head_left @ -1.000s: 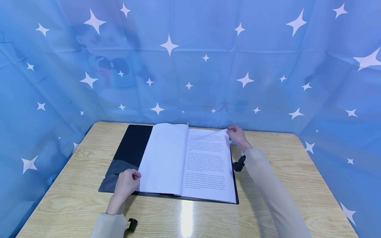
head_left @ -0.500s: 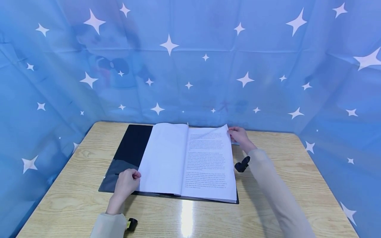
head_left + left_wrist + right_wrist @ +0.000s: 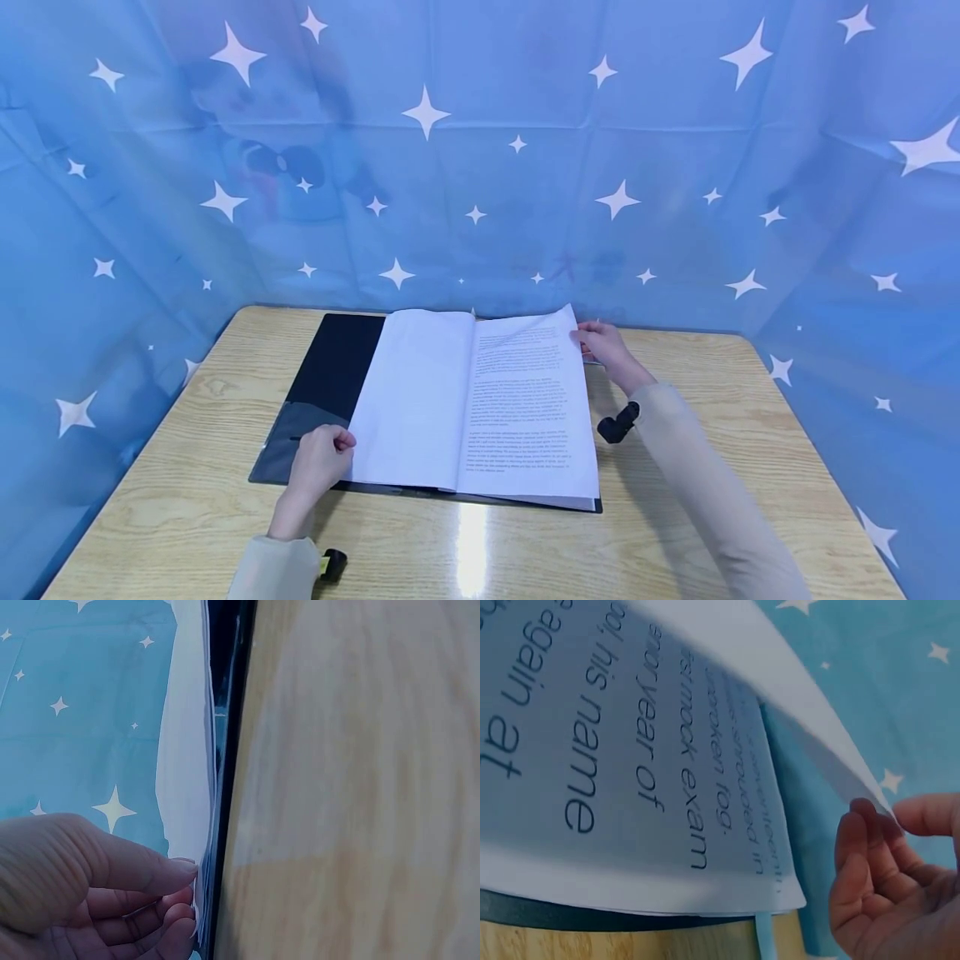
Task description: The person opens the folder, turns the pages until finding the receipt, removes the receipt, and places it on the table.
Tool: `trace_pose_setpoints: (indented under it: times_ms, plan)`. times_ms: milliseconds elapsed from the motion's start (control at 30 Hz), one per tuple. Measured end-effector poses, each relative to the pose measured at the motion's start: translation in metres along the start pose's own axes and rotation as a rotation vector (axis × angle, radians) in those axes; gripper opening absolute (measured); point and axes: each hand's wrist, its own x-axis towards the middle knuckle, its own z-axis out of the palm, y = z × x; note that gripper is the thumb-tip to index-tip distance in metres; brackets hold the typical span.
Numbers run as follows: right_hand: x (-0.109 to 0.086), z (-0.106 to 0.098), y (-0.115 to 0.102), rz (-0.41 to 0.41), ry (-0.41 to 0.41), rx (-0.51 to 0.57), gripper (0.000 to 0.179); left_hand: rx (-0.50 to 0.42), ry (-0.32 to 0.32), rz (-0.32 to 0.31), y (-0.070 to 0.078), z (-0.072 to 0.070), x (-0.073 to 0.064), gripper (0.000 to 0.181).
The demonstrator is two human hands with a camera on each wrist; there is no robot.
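Observation:
A black folder lies open on the table with a stack of white pages, its left page blank and its right page printed. My left hand is at the lower left edge of the left-hand pages; thumb and curled fingers pinch that edge in the left wrist view. At the upper right, my right hand pinches the edge of the top right sheet between thumb and fingers. That sheet bows upward, its corner raised. Beneath it, another printed page shows in the right wrist view.
The wooden table extends on both sides and in front of the folder. A blue curtain with white stars hangs behind. A light blue strip sticks out by the page corner. Black wrist cameras sit at both sleeves.
The right hand has shifted slightly right, lifting the sheet's corner higher and raising more of its right side. The left hand stays in place.

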Motion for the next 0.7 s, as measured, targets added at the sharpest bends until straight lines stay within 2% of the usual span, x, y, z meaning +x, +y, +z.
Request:
trace_pose_setpoints:
  times_ms: [700]
  plan:
    - [-0.024,-0.002,-0.012,-0.045,-0.09,0.041,0.036,0.005,0.017,0.016,-0.001,0.0,0.0,0.006]
